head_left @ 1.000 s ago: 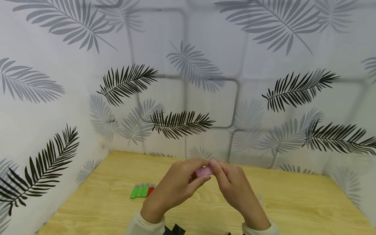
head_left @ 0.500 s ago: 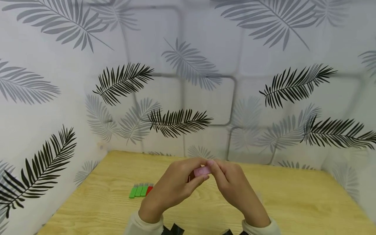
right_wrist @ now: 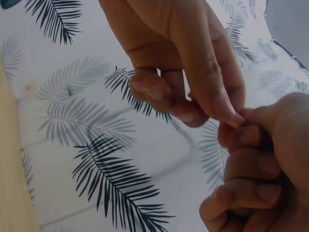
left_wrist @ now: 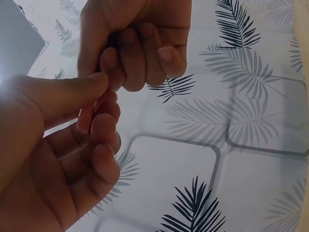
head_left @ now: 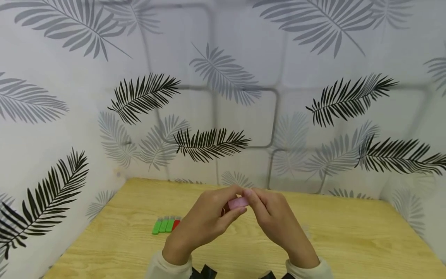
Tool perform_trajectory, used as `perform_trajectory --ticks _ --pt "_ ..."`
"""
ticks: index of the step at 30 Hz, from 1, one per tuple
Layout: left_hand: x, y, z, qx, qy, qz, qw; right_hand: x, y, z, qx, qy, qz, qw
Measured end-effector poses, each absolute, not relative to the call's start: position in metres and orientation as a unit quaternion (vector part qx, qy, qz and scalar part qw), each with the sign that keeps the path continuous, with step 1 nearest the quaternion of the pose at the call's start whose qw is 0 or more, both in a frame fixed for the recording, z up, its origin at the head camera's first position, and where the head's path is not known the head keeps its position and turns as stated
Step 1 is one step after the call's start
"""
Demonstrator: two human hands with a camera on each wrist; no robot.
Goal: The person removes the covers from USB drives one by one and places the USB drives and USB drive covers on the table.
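Observation:
Both hands meet above the table and share one small, flat pink stick [head_left: 237,203]. My left hand [head_left: 205,219] holds its left part between thumb and curled fingers. At the other end, the thumb and forefinger of my right hand [head_left: 277,219] pinch it; the fingers cover that end. In the left wrist view the stick [left_wrist: 85,120] looks reddish and sticks out below the left thumb. The right wrist view shows the fingertips of both hands touching, with the stick almost wholly hidden.
Several small green sticks [head_left: 163,224] with greyish ends lie in a row on the wooden table [head_left: 122,248], beside a red one [head_left: 175,224] partly behind the left arm. A faint clear object [head_left: 306,231] lies by the right forearm. A leaf-patterned cloth [head_left: 216,116] hangs behind.
The head view has shifted slightly, so everything sits a little differently in the picture. Both hands keep their hold on the pink stick, with hardly any visible movement.

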State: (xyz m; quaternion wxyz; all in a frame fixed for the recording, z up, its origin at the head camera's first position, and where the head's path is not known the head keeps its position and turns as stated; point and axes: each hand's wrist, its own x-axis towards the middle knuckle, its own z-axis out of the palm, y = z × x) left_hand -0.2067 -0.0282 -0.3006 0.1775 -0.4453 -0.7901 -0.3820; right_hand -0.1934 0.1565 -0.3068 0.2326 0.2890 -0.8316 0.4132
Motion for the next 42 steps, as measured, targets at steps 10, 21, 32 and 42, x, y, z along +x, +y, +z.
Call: perform_trajectory --ticks 10,21,32,42 --pt "-0.208 -0.032 -0.301 -0.449 -0.788 -0.380 0.182 -0.194 0.152 -0.307 0.286 -0.834 0.414 0.224" --pt "-0.208 -0.034 -0.298 -0.449 -0.787 -0.383 0.182 -0.196 0.151 -0.307 0.296 -0.828 0.408 0.244" --pt "-0.209 -0.035 -0.300 -0.439 -0.795 -0.380 0.175 -0.195 0.146 -0.309 0.262 -0.834 0.428 0.229" --pt "-0.208 -0.035 -0.301 -0.443 -0.791 -0.380 0.184 -0.196 0.143 -0.311 0.238 -0.836 0.426 0.252"
